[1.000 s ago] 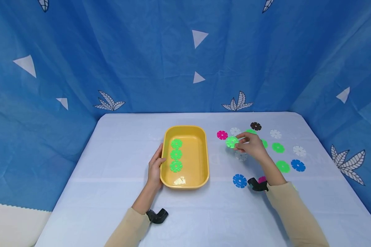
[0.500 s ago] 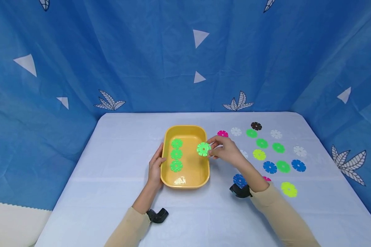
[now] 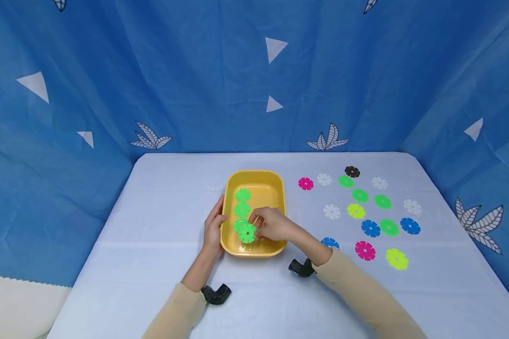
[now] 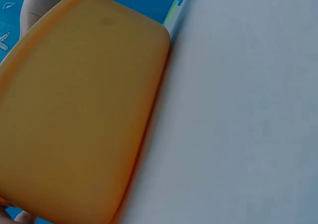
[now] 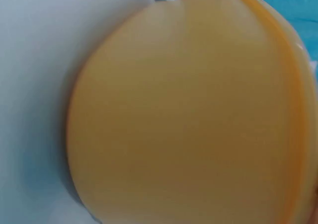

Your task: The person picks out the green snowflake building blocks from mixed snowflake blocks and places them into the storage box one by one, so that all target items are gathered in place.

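My left hand [image 3: 214, 228] grips the left side of a yellow plastic tray [image 3: 266, 192], its thumb over the rim. Inside the tray, over its lower part, my right hand [image 3: 273, 224] pinches a green notched plastic snowflake disc [image 3: 247, 233]. This disc partly covers the lowest green disc [image 3: 238, 224] of a column along the tray's left side. Above that one lie a middle green disc [image 3: 242, 210] and an upper green disc [image 3: 242, 195]. In both wrist views the tray's outer wall [image 4: 79, 110] fills much of the picture and hides the discs.
To the tray's right, several loose discs lie spread on the white-covered table [image 3: 152, 212]: green [image 3: 382, 201], blue [image 3: 371, 228], pink [image 3: 365, 250], yellow [image 3: 397, 259], white [image 3: 332, 212] and a dark brown one [image 3: 352, 172]. A blue patterned curtain [image 3: 220, 84] hangs behind.
My right hand has carried the green snowflake disc leftward from above the loose discs, over the tray's right rim, to the lower end of the green column. My left hand stays on the tray.
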Tool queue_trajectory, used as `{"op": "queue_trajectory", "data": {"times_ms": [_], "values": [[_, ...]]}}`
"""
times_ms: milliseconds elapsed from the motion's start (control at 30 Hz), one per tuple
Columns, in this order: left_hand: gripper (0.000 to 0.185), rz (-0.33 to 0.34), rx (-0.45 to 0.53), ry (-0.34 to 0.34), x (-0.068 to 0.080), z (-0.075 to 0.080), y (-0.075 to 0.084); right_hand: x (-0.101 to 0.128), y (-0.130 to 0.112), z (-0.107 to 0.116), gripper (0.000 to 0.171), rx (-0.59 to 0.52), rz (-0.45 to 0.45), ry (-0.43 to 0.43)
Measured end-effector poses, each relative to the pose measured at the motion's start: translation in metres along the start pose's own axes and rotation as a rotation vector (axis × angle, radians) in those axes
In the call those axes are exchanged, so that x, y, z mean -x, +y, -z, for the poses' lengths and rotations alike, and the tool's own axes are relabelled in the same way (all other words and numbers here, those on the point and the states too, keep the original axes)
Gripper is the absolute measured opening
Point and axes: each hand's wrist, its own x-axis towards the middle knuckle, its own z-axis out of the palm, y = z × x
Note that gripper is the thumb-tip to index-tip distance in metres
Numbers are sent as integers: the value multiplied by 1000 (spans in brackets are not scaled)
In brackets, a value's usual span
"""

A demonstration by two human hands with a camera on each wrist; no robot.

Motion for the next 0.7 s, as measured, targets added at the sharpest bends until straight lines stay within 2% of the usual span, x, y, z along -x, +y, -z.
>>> {"op": "queue_trajectory", "data": {"times_ms": [400,700], "values": [[63,-11,22,-25,1,1,1,-8,1,-21,22,34,-71,-78],[63,-8,13,-25,3,0,2,-9,3,-27,19,4,-93,-72]]}}
